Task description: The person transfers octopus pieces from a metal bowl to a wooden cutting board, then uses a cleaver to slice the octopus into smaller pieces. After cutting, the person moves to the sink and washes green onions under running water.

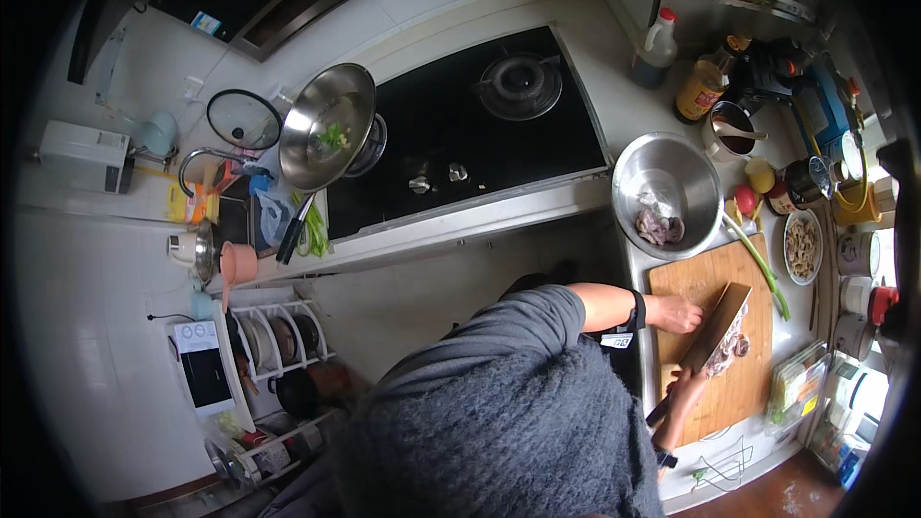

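My right hand (pixel 688 390) grips a cleaver (pixel 717 327) by the handle end, its broad blade tilted over the wooden cutting board (pixel 745 399). Sliced raw meat (pixel 728 349) lies against the blade's far side, partly hidden by it. My left hand (pixel 676 314) is over the board on the near side of the blade, fingers curled. Whether it holds anything is not visible. Beyond the board's left end, a stainless steel bowl (pixel 665 158) contains more raw meat (pixel 658 227).
A green onion stalk (pixel 763 270) crosses the board's far corner, near a plate of cut food (pixel 802 248). Sauce bottles (pixel 701 86) stand behind the bowl. To my left, a wok (pixel 327 126) with chopped greens rests on the gas stove (pixel 460 137). A wire rack (pixel 727 464) lies right of the board.
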The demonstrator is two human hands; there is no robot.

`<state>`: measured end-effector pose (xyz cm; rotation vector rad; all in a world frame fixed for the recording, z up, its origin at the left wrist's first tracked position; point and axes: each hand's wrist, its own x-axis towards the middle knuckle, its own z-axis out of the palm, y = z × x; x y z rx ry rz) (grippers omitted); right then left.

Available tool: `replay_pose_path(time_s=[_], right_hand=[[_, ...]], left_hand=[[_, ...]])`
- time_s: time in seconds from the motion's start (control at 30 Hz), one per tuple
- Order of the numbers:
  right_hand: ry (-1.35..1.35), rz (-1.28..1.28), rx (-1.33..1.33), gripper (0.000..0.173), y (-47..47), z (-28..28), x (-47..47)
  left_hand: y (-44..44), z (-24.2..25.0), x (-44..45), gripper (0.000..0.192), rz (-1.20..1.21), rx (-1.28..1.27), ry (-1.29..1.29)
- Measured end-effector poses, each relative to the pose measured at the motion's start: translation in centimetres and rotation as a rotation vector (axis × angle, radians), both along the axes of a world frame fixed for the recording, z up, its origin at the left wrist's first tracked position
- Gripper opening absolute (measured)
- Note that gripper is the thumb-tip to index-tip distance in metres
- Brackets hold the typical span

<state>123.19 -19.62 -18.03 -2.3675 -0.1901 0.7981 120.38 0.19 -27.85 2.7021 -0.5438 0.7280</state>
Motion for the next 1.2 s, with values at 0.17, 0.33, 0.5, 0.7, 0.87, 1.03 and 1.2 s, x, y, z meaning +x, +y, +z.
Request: replay_pose_path(time_s=[0.17,0.33,0.5,0.7,0.87,1.03,1.2], right_hand=[[-0.065,0.037,0.103,0.018,3.0,1.9,1.1],[0.115,0.112,0.191,0.016,0.7,2.1,-1.6],[-0.068,0.102,0.113,0.017,-1.1,-0.2,-3.3],[0.013,-0.137,0.078,0.019,-2.2,2.8,-3.9],[-0.069,-0.073,0.118,0.019,-1.1,4.3,-5.9],[0.000,-0.124,0.169,0.015,-1.7,4.6,-6.8],[-0.161,-0.027,0.150,0.015,-1.9,3.5,-7.0]], left_hand=[[2.1,3.9,-2.6,0.026,0.320,-0.102,-0.108],[8.9,12.8,-5.8,0.019,0.233,-0.470,-0.153],[23.1,19.5,-11.2,0.013,0.803,-0.578,0.379],[24.3,15.1,-6.1,0.013,0.394,-0.585,0.853],[19.6,10.1,-0.8,0.022,0.080,0.136,0.600],[21.3,11.5,-0.8,0.010,0.236,0.164,0.489],[23.0,12.6,-1.9,0.021,0.446,-0.253,0.757]])
